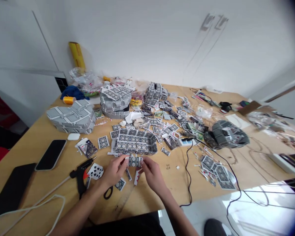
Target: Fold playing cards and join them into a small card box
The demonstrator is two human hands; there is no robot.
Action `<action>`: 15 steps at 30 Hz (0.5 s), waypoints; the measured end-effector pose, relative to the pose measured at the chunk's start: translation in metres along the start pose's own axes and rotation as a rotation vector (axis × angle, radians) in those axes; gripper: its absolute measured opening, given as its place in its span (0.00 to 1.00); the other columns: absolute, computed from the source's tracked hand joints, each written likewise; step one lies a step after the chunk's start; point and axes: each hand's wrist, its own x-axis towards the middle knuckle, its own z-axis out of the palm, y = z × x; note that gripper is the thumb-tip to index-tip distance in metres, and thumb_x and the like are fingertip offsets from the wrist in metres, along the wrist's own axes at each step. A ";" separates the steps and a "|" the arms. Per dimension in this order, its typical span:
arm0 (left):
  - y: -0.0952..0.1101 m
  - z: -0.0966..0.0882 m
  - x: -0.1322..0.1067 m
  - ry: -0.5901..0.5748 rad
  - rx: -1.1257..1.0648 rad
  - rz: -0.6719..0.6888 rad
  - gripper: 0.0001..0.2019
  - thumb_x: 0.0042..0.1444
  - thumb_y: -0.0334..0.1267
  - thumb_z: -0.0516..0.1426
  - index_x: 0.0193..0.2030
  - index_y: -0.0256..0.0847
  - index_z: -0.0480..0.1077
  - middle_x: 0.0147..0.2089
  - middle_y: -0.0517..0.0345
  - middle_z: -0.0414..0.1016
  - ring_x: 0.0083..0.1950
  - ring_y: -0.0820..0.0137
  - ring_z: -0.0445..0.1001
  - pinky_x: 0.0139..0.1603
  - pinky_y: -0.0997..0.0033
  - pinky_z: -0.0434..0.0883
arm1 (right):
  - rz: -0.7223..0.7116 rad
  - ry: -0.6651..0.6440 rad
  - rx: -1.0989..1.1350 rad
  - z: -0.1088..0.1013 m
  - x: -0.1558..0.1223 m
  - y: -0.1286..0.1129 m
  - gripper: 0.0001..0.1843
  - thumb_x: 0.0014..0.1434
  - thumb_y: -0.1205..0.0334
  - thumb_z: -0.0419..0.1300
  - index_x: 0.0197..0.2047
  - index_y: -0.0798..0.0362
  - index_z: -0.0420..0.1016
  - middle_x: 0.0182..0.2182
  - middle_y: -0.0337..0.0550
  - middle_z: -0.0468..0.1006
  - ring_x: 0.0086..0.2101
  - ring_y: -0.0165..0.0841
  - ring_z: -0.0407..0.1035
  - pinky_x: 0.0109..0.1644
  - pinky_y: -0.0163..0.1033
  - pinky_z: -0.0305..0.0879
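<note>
Between my left hand (116, 168) and my right hand (150, 170) is a playing card (134, 161), its dark patterned back turned up. Both hands pinch it by its ends, fingers closed. Just beyond it stands an open rectangular box (136, 144) built from playing cards. Below my hands lie a cut card piece (120, 184), a strip with red marks (137, 177) and a black scissor handle (108, 192). A black glue gun (80, 178) rests left of my left forearm, beside a spades card (95, 171).
Card-covered boxes, including a heart-shaped one (72, 116) and a round one (115, 103), stand at the back left. A phone (51, 154) lies at left. A power strip (185, 142) with a black cable (188, 173) is right of the box. Loose cards (222, 175) lie farther right.
</note>
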 end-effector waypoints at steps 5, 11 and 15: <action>-0.011 0.007 0.001 0.033 -0.100 -0.083 0.18 0.76 0.51 0.53 0.60 0.42 0.73 0.41 0.53 0.84 0.36 0.64 0.83 0.38 0.67 0.78 | -0.007 0.022 0.082 0.001 0.005 0.004 0.28 0.66 0.32 0.63 0.42 0.50 0.83 0.30 0.45 0.84 0.29 0.41 0.78 0.36 0.46 0.79; -0.012 0.011 0.002 0.004 -0.195 -0.132 0.17 0.75 0.52 0.55 0.57 0.43 0.72 0.41 0.53 0.85 0.35 0.64 0.83 0.39 0.66 0.79 | 0.006 0.110 0.191 0.007 0.006 0.014 0.28 0.61 0.32 0.69 0.42 0.50 0.83 0.36 0.47 0.85 0.34 0.42 0.79 0.38 0.47 0.81; -0.011 0.015 0.001 -0.015 -0.242 -0.151 0.16 0.74 0.53 0.56 0.56 0.43 0.70 0.42 0.53 0.85 0.35 0.64 0.83 0.39 0.65 0.79 | 0.009 0.119 0.257 0.010 0.003 0.017 0.24 0.60 0.38 0.72 0.45 0.50 0.83 0.38 0.47 0.86 0.37 0.42 0.79 0.41 0.47 0.81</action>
